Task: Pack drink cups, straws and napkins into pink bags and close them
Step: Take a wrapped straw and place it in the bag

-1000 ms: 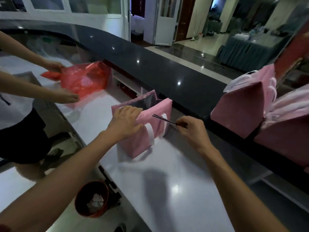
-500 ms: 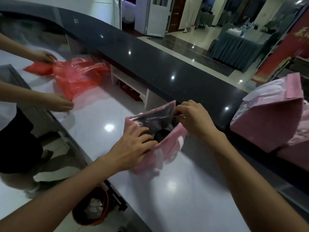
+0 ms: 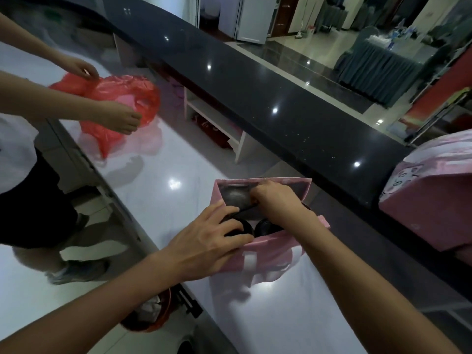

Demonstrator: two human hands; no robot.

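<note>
Head view, one moment at a white glossy counter [image 3: 158, 198].

Item 1: open pink paper carrier bag with white handles [image 3: 265, 254], standing directly under both hands. Two dark-lidded drink cups [image 3: 267, 226] sit side by side inside, beneath the fingers.

Item 2: thin black straw [image 3: 242, 211], lying slantwise across the bag mouth. The right hand [image 3: 277, 203] reaches into the bag with fingers curled at the straw's upper end; the grasp looks like a pinch. The left hand [image 3: 207, 241] is curled over the near rim, holding the mouth open.

Handling (judged): the bag looks light and creasable, its walls soft, so best steadied at the rim or taken by the handles. The cups probably hold liquid and should stay upright. The straw is slim and easily dropped between the cups.

Surroundings: further filled pink bags [image 3: 431, 200] stand well to the right of the right hand, on the raised black stone ledge [image 3: 293, 118] that runs beyond both hands. Far left of the left hand, a second person's hands work a red plastic bag [image 3: 112, 103]. A bin [image 3: 153, 318] stands on the floor below the left forearm. Nothing blocks the bag mouth (only the hands crowd it).
</note>
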